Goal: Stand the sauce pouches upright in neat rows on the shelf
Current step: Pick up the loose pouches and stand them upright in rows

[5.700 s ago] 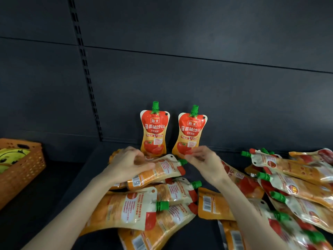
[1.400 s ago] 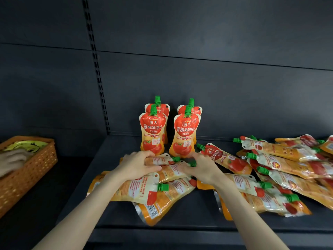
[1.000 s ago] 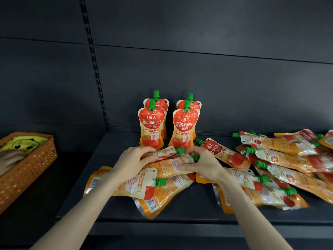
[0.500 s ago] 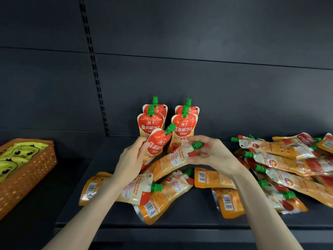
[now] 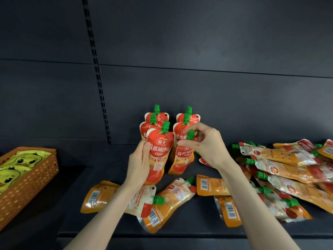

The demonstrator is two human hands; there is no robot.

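Observation:
Red-and-orange sauce pouches with green caps fill the dark shelf (image 5: 111, 177). Several stand upright in two short rows near the back panel, the rear ones at left (image 5: 157, 115) and right (image 5: 188, 116). My left hand (image 5: 138, 165) grips one upright pouch (image 5: 158, 152) by its left side, in front of the left row. My right hand (image 5: 205, 143) pinches the green cap of a second upright pouch (image 5: 182, 159), in front of the right row. Whether either pouch touches the shelf is hidden. More pouches lie flat near the front edge (image 5: 167, 201).
A large heap of flat pouches (image 5: 288, 168) covers the shelf's right side. An orange perforated basket (image 5: 27, 183) with yellow duck-print packs sits at the left on a lower surface. A slotted upright rail (image 5: 97, 74) runs up the back panel.
Both hands lifted a pouch each from the flat pile and turned them from tilted to upright, moving them back toward the two standing rows.

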